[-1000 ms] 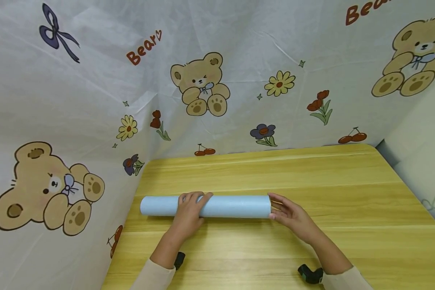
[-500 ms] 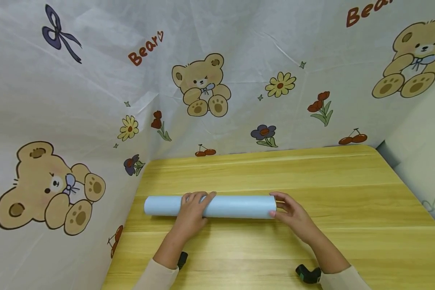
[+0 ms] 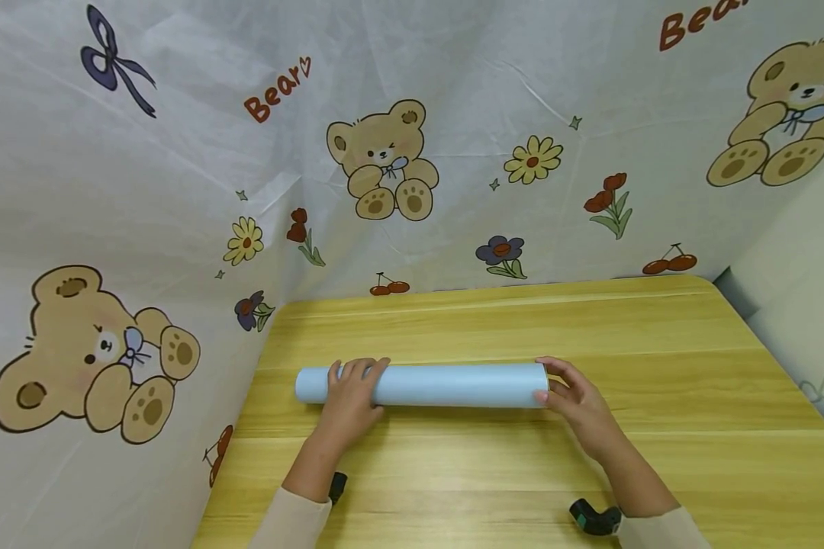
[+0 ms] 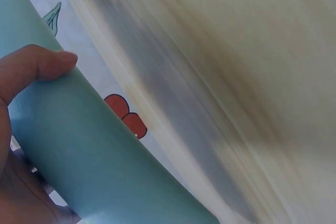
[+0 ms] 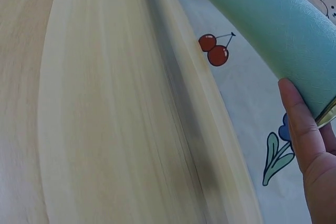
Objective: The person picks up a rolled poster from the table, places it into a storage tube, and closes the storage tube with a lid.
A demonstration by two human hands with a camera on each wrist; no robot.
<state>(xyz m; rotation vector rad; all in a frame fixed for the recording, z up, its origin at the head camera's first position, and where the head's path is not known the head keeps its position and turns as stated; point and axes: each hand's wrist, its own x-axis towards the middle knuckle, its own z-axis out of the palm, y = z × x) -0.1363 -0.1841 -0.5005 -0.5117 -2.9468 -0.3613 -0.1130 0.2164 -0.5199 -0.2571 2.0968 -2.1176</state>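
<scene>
A light blue roll with a finely embossed surface lies lengthwise across the wooden table. My left hand grips it from above near its left end, fingers over the far side and thumb on the near side. In the left wrist view, the hand curls round the same roll. At the right end my right hand holds the rim between thumb and fingers. A gold-coloured edge shows at that end in the right wrist view, beside the right hand; some fingertips are hidden.
The wooden table meets a white cloth printed with bears and flowers at the back and left. Black devices sit by both wrists, one at the right and one at the left.
The roll has shifted to the right and slightly away from me. My right hand has gone right with its end, while my left hand now sits closer to the roll's left end.
</scene>
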